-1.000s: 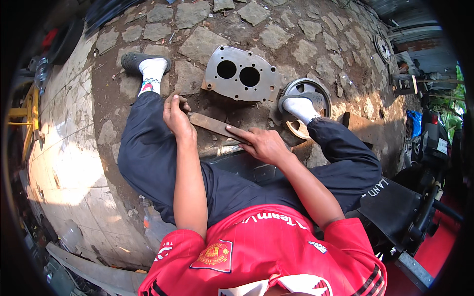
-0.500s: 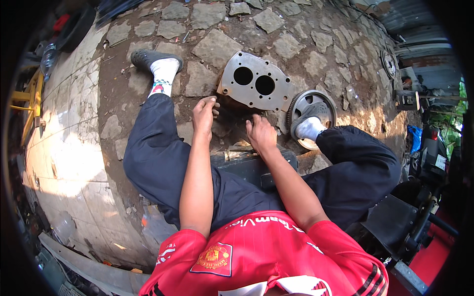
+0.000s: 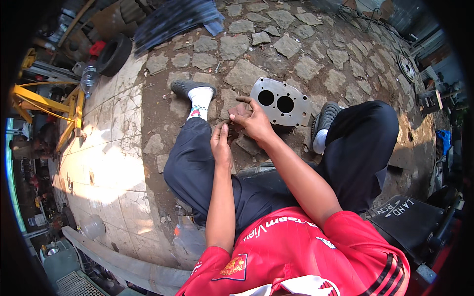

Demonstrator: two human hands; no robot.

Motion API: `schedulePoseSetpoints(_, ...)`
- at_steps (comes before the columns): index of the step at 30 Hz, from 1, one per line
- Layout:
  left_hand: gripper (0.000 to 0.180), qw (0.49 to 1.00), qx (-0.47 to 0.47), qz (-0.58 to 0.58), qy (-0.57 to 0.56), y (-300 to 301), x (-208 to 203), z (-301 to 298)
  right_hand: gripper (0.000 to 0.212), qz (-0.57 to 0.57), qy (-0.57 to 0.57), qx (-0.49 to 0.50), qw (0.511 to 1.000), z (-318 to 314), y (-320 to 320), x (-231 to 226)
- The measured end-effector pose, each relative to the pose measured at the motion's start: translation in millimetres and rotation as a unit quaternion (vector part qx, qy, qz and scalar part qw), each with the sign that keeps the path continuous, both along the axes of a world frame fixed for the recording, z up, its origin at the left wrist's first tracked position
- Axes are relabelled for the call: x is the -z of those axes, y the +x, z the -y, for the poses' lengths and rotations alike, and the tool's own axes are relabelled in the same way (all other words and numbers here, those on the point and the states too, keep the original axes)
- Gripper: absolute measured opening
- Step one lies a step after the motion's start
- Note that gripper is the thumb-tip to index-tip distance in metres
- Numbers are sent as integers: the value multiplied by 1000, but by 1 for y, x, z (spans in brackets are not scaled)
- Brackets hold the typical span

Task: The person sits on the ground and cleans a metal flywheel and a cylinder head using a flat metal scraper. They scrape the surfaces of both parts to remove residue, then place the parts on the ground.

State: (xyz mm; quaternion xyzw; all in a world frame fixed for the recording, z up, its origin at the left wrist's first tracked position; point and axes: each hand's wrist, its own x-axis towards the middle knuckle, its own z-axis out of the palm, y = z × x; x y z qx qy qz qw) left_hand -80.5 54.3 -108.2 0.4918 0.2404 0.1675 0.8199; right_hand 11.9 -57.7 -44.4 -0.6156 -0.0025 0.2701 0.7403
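Observation:
In front of me a grey metal cylinder block (image 3: 276, 90) with two round bores rests on the stone ground, its flat face turned up. Just to its left, my right hand (image 3: 255, 122) pinches a small reddish-brown sheet (image 3: 239, 111) that looks like sandpaper. My left hand (image 3: 221, 145) is raised below the sheet, thumb and fingers drawn together at its lower edge. How far the left fingers grip it is partly hidden. Neither hand touches the block.
My shod feet (image 3: 190, 89) flank the block on uneven paving stones (image 3: 237, 47). Off to the left are a yellow metal frame (image 3: 54, 106), a black tyre (image 3: 113, 54) and a plastic bottle (image 3: 89, 79) by the pale tiles (image 3: 113, 148). A ribbed dark sheet (image 3: 173, 24) lies farther off.
My hands have come together left of the block, with the brown sheet now visible between them. The view has swung left, and the toothed flywheel by my right foot no longer shows.

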Motion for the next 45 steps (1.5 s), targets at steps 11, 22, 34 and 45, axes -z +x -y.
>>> schedulePoseSetpoints(11,32,931,104,-80,339,-11,-186,-11,30,29,148,-27,988,17,-1,-96)
schedulePoseSetpoints(22,23,956,172,30,236,72,-255,5,30,281,-112,-94,948,71,65,-181)
schedulePoseSetpoints(34,24,983,157,65,72,135,-209,11,33,218,-64,-70,971,74,129,-174)
schedulePoseSetpoints(45,22,980,167,39,102,140,-207,17,34,216,-138,-42,966,72,120,-174)
